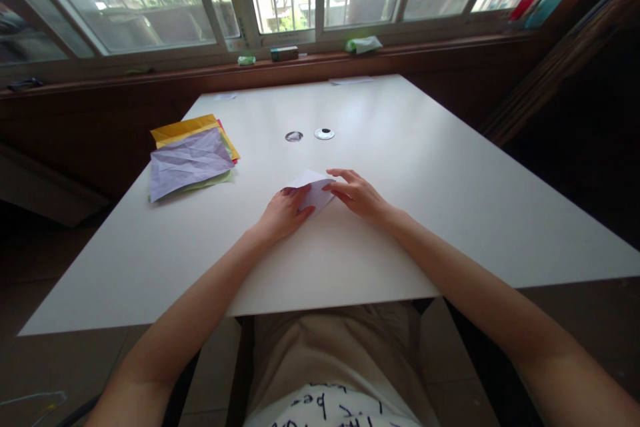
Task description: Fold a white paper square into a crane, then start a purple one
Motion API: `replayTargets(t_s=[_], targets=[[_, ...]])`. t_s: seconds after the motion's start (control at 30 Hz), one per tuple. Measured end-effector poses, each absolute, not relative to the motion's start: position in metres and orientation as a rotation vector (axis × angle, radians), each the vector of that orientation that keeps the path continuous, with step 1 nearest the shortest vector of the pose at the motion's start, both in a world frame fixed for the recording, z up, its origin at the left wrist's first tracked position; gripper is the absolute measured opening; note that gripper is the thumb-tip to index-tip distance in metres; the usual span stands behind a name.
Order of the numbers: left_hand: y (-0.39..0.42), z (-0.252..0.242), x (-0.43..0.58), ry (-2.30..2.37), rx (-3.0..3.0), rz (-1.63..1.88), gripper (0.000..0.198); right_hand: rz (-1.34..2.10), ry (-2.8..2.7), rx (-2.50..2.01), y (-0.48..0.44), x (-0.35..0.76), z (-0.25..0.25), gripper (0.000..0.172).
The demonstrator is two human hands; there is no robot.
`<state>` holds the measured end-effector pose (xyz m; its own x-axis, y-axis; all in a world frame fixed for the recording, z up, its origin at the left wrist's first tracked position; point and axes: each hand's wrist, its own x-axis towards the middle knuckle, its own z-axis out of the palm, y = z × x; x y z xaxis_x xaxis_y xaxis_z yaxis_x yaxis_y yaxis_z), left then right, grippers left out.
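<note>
Left hand, flat and open, palm down, its fingertips pressing on the near left corner of a folded white paper; nothing is clasped in it. Right hand, fingers loosely curved and spread, their tips resting on the right edge of the same paper; whether the thumb grips the sheet from beneath cannot be made out from this angle. The paper lies on the white table, near its middle and directly ahead of the person, one pointed flap appearing slightly raised toward the far side. Beyond the paper, two round cable openings sit side by side in the tabletop. At the left of the table, well apart from both hands, lies a stack of creased coloured sheets, a lilac one uppermost over yellow and green. On the window sill behind stand a small box and a crumpled green-and-white item.
</note>
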<state>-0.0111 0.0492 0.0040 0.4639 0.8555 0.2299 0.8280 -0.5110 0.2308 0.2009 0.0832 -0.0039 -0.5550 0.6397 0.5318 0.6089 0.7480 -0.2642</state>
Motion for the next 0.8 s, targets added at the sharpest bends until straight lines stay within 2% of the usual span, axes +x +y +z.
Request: replayTargets(t_s=[0.17, 0.43, 0.8], targets=[[0.052, 0.002, -0.013, 1.469, 2.591, 0.469, 0.062, 0.09, -2.346, -0.925, 0.084, 0.202, -0.005, 0.031], [0.044, 0.01, -0.009, 1.396, 2.561, 0.421, 0.064, 0.137, -2.462, -0.852, 0.076, 0.207, 0.013, 0.018], [0.025, 0.012, 0.001, 1.199, 2.59, 0.28, 0.079, 0.25, -2.662, -0.738, 0.057, 0.222, 0.039, 0.012]])
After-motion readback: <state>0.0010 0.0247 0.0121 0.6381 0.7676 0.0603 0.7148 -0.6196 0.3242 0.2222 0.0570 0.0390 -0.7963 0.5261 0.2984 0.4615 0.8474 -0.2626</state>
